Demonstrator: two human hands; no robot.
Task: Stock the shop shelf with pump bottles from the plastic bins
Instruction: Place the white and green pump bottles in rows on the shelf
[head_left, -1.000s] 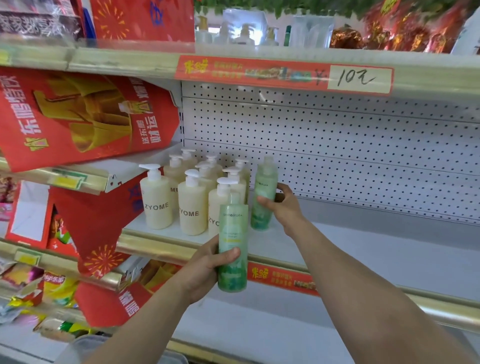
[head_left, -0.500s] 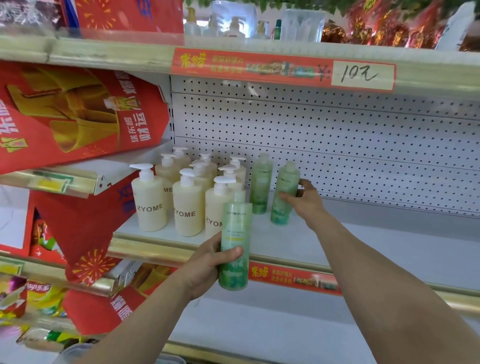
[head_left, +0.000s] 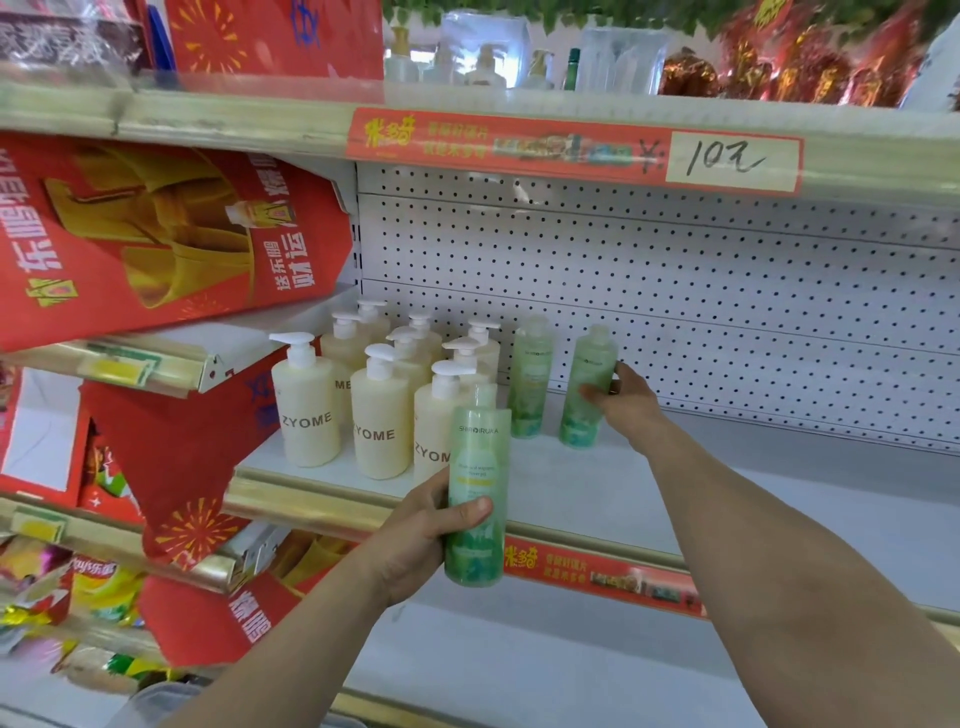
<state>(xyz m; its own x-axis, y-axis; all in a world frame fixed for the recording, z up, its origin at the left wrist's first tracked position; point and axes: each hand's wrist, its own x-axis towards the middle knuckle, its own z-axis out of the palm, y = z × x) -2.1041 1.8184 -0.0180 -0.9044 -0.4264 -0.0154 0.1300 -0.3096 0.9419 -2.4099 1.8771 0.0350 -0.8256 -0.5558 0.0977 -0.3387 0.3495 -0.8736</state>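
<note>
Shelf board (head_left: 789, 483) runs open rightward past right hand (head_left: 628, 402) gripping green bottle (head_left: 587, 374); left hand (head_left: 421, 540) holds second bottle (head_left: 477, 467).

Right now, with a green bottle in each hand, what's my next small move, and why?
Probably let go with the right hand: the far bottle it grips seems to rest on the shelf already, slightly tilted, beside a standing green bottle. Then the left hand can bring up the near bottle, held before the shelf edge.
</note>
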